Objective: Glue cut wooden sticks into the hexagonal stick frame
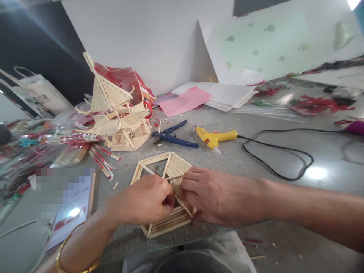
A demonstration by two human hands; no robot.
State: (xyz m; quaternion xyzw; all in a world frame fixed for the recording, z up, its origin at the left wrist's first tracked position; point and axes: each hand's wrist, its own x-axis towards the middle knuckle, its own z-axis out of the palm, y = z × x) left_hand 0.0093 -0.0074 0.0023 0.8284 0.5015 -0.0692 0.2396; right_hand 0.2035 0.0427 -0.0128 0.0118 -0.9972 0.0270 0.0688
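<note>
A flat hexagonal frame of thin wooden sticks [166,163] lies on the grey table near the front edge. My left hand [145,199], with a gold bangle on the wrist, is closed in a pinch on a stick at the frame's middle. My right hand [216,195] rests over the frame's right side, fingers curled and pressed onto the sticks beside the left hand's fingertips. The frame's near right part is hidden under both hands.
A tiered stick-built roof model [116,113] stands at the back left. Blue pliers [173,137] and a yellow glue gun [216,137] with a black cord [280,151] lie behind the frame. Loose packed sticks [101,159], a phone [71,214], pink paper [184,100].
</note>
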